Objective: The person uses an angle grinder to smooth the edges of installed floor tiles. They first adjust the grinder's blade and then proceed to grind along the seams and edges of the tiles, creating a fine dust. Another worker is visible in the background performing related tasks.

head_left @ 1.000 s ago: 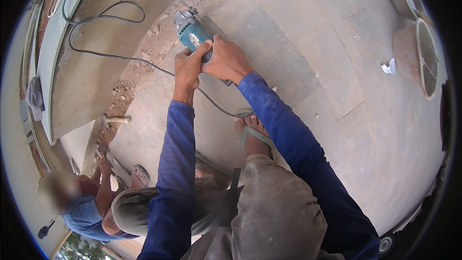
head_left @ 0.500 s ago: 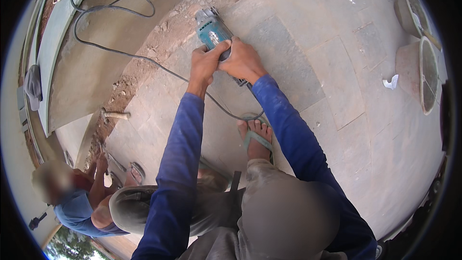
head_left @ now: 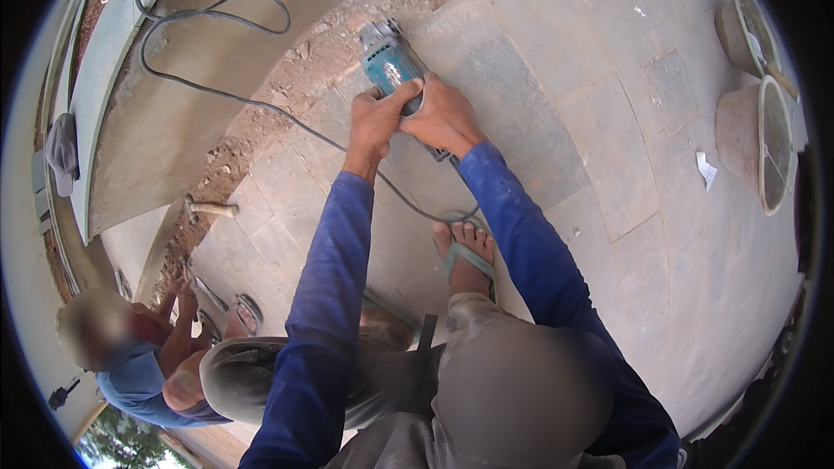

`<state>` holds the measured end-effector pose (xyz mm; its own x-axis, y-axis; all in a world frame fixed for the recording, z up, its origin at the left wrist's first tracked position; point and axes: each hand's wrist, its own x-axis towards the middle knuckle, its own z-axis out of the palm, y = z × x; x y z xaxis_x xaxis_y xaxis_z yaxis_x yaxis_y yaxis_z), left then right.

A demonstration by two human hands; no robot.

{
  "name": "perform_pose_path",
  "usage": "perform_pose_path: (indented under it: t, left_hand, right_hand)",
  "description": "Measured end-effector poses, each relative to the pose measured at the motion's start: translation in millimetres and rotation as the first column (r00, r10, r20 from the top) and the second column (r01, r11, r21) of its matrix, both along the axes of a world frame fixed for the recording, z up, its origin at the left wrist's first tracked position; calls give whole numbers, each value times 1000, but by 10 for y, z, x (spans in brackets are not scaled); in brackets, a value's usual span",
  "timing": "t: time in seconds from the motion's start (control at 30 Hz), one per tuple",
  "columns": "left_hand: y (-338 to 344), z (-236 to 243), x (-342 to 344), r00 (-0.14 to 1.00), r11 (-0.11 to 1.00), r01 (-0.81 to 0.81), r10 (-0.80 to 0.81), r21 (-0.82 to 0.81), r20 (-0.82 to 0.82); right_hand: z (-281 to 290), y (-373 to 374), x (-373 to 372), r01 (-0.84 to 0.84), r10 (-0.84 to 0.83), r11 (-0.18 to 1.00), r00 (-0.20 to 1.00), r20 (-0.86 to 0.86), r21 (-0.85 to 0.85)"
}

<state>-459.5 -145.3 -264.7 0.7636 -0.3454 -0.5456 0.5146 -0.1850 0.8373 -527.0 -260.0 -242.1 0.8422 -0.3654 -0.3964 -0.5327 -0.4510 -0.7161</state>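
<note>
A teal angle grinder (head_left: 391, 65) with a grey metal head points away from me, low over the stone paving (head_left: 521, 113) at the edge of a strip of rubble. My left hand (head_left: 373, 126) is closed on the left side of its body. My right hand (head_left: 445, 115) wraps the rear of the body from the right, and the thumbs nearly meet on top. The grinder's disc is hidden from this view. Its dark power cord (head_left: 287, 113) loops past my sandalled foot (head_left: 466, 252) and off to the upper left.
Two round buckets (head_left: 745, 135) stand at the right, with a white paper scrap (head_left: 706, 171) beside them. A wooden-handled hammer (head_left: 213, 208) lies left by the rubble (head_left: 230, 156). Another person (head_left: 143, 373) sits low at the lower left, near a sandal (head_left: 249, 314).
The whole view has shifted slightly, with most things sitting a little lower. The paper scrap has turned and slid a bit on the paving. Both hands keep their hold on the angle grinder.
</note>
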Motion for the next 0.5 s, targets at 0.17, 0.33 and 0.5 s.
perform_pose_path:
  t: [0.17, 0.33, 0.5]
  left_hand:
    - [18, -6, 11, 1000, 1000, 9, -9, 10, -6]
    - [28, -77, 19, 999, 999, 32, -33, 43, 5]
    - [9, -53, -16, 1000, 1000, 23, -23, 19, -4]
  right_hand:
    - [-81, 18, 4, 6, -5, 1000, 1000, 23, -12]
    - [-50, 19, -7, 22, -22, 1000, 1000, -3, 1]
    - [-120, -2, -8, 8, -7, 1000, 999, -53, 11]
